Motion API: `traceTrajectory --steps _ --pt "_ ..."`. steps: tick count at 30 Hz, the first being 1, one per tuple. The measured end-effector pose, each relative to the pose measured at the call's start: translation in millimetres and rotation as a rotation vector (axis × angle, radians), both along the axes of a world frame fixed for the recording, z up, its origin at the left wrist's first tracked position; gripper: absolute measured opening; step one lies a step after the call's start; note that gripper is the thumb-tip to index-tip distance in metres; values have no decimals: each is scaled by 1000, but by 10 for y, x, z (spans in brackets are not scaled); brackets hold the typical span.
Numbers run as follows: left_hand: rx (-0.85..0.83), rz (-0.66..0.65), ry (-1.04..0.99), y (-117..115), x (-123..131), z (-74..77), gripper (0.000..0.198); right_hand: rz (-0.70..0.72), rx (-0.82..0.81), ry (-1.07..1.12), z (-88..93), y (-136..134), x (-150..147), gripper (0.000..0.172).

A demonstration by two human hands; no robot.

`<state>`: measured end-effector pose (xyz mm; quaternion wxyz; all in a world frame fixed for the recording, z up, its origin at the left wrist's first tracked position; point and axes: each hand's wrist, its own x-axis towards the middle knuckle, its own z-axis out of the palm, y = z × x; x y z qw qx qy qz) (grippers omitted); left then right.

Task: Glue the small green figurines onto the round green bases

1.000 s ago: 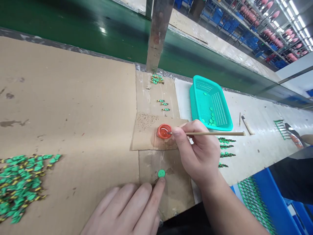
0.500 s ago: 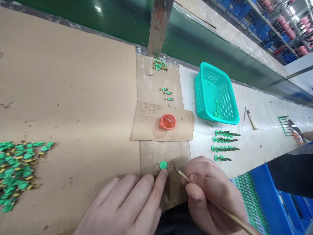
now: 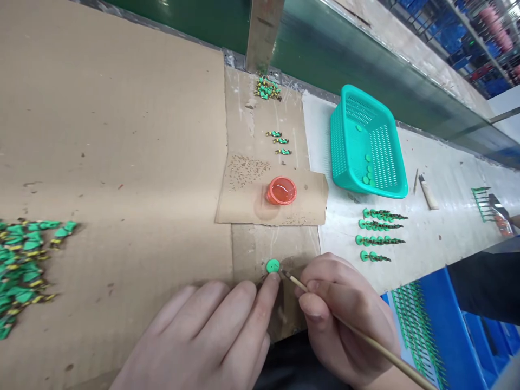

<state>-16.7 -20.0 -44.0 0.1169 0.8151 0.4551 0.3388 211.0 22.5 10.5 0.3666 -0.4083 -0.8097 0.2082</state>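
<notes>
left hand [image 3: 199, 337] has fingers lying close, index tip against green disc [image 3: 273, 266]; right hand [image 3: 345, 319] pinches wooden brush [image 3: 390, 358], bristle tip hard to make out.

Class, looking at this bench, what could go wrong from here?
The green disc sits against the left forefinger, so it could get nudged. The brush in the right hand points close by and might smear it. The open red cup on loose cardboard could spill if knocked.
</notes>
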Motion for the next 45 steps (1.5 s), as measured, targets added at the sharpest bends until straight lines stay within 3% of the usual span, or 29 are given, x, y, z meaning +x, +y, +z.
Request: traceTrajectory --steps 17,23,27,31,36,45 --pt "-1 -13 27 -28 7 -34 60 -13 -8 16 -23 -5 -27 17" --pt "39 -6 52 12 2 -4 53 -102 116 211 -101 -31 -17 12" --pt "78 33 92 44 10 34 47 -187 -1 244 -138 -51 29 29" --pt "74 9 112 81 -10 125 38 -80 -188 114 -107 23 58 35" --pt "83 -25 110 151 -25 222 31 62 -149 28 -123 171 0 38" --pt "60 -42 100 174 -17 294 29 15 -131 -19 -152 87 17 23"
